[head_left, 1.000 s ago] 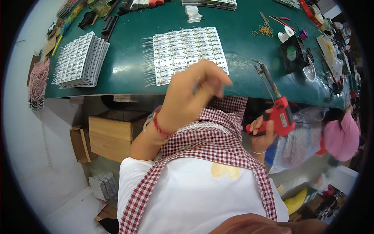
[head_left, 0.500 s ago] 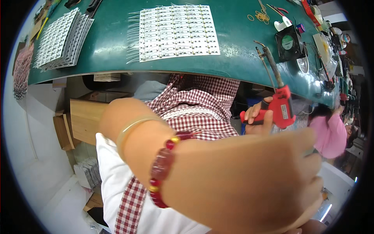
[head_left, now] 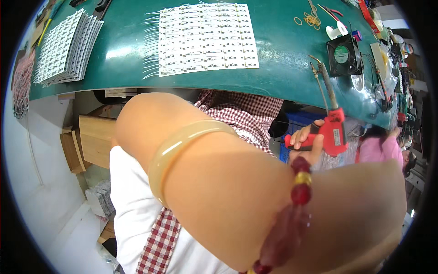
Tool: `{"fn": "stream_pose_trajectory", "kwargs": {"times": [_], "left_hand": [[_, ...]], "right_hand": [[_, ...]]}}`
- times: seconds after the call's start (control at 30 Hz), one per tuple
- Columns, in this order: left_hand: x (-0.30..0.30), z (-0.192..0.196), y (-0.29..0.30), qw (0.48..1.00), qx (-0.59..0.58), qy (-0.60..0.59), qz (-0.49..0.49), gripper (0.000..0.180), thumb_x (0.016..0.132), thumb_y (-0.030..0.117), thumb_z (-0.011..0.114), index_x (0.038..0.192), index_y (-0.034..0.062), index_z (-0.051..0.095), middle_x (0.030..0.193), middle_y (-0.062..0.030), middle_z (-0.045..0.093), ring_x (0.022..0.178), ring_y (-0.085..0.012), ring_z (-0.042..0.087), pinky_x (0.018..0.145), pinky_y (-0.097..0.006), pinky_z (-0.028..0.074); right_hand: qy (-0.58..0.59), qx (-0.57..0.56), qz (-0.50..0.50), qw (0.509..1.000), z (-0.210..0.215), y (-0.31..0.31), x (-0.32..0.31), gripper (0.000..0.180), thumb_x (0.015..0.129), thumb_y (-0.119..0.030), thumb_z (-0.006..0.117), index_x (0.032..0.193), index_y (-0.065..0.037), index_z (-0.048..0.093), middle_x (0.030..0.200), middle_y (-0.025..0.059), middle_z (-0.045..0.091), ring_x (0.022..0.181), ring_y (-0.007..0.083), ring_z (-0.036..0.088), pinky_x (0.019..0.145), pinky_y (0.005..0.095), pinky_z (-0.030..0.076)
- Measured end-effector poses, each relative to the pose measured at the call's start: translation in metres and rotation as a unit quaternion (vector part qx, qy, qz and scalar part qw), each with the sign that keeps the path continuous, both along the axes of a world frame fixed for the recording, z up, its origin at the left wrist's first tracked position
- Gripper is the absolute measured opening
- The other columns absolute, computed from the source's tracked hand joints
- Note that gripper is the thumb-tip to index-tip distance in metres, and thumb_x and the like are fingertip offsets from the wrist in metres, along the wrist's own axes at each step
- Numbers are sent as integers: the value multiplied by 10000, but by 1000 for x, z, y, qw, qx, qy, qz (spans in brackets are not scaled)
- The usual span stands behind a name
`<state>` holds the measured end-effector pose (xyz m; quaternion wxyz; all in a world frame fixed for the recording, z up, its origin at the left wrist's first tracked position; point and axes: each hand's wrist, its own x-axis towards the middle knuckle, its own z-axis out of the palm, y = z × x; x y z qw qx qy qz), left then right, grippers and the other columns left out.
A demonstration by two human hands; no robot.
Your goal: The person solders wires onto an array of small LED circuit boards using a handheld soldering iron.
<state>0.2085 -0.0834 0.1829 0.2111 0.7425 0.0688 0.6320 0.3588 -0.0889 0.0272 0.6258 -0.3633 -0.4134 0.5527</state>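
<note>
The red soldering gun (head_left: 332,132) sat just off the near edge of the green tabletop (head_left: 283,55), toward its right end. Its long axis ran roughly upright in the view: the red body was low, and the thin metal tip with its wire feed pointed away from the person, reaching up over the near edge onto the green surface. The right hand (head_left: 306,140) was closed around the gun's handle, fingers curled over the dark grip from the left side.

Just beyond the tip, a small black fan (head_left: 343,55) stood on the tabletop, with rubber bands (head_left: 311,20) and small tools farther back near the far right corner. Left of the tip, open green surface lay along the near edge. A wide panel of white circuit strips (head_left: 207,39) lay in the middle of the tabletop, thin wires fanning from its left side. A stack of similar panels (head_left: 66,45) lay near the left edge.

The left forearm, wearing a pale bangle (head_left: 182,146) and a red bead bracelet (head_left: 296,201), filled the lower view very close to the camera; the left hand (head_left: 369,214) was a blur at lower right, and I could not tell how its fingers were set.
</note>
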Motion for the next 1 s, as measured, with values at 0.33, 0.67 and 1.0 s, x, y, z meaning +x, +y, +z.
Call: {"fn": "stream_pose_trajectory", "kwargs": {"times": [0.33,0.67,1.0], "left_hand": [[-44,-1,40,976,-79,110,-173,311,684,256,634,586,-34,579,547,-152,539,529,-290,564,495,-408,439],[-207,-138,225,659,-253,586,399,123,737,175,687,750,54,670,844,-140,674,888,-286,655,755,-391,529],[-240,-198,264,738,-216,471,433,169,772,172,652,735,7,657,795,-166,635,829,-328,613,742,-413,503]], "right_hand": [[10,-23,-53,998,1,22,-20,392,971,-333,472,1210,-25,430,691,61,506,486,102,431,477,258,410],[27,-35,-72,996,11,49,-54,333,990,-265,440,1197,-4,448,724,75,505,508,113,426,508,256,395],[-5,-72,-59,996,20,62,-72,351,982,-283,449,1201,-9,456,714,64,493,517,105,420,516,254,389]]}}
